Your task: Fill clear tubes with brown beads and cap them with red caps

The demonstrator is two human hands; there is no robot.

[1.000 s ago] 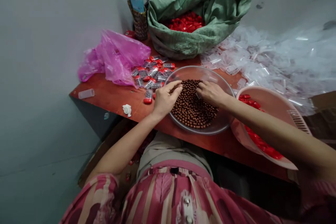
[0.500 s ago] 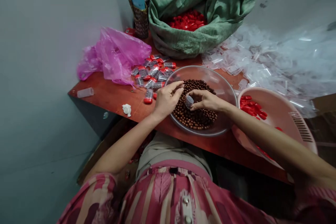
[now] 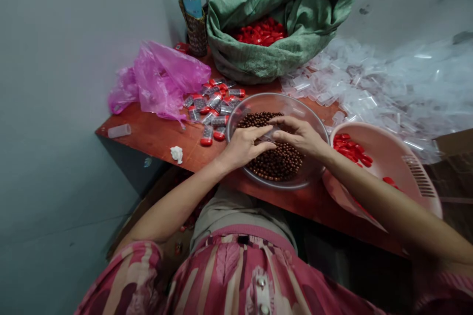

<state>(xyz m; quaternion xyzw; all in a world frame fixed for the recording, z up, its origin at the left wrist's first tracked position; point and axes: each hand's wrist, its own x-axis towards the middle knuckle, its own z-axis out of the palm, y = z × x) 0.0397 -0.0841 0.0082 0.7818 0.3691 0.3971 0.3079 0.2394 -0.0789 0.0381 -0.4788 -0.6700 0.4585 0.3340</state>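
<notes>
A small clear plastic tube (image 3: 271, 134) is between my two hands, above a clear bowl (image 3: 320, 157) of brown beads (image 3: 273, 161). My left hand (image 3: 242, 147) pinches the tube from the left, thumb below and fingers above. From the right, my right hand (image 3: 301, 137) closes its thumb and forefinger around the tube's other end. Fingers cover much of the tube, so I cannot tell how full it is. Filled tubes with red caps (image 3: 214, 103) lie in a pile left of the bowl.
A pink basin (image 3: 402, 177) with red caps (image 3: 351, 149) stands right of the bowl. Behind are a green sack (image 3: 247, 61) of red caps and a heap of clear tubes (image 3: 373, 83). A magenta bag (image 3: 162, 78), a bottle (image 3: 192, 2) and a lone tube (image 3: 119, 131) are leftward.
My left hand has moved right and taken hold of the tube, which was in my right hand alone. The tube has tipped from mouth-up-facing to lying more sideways.
</notes>
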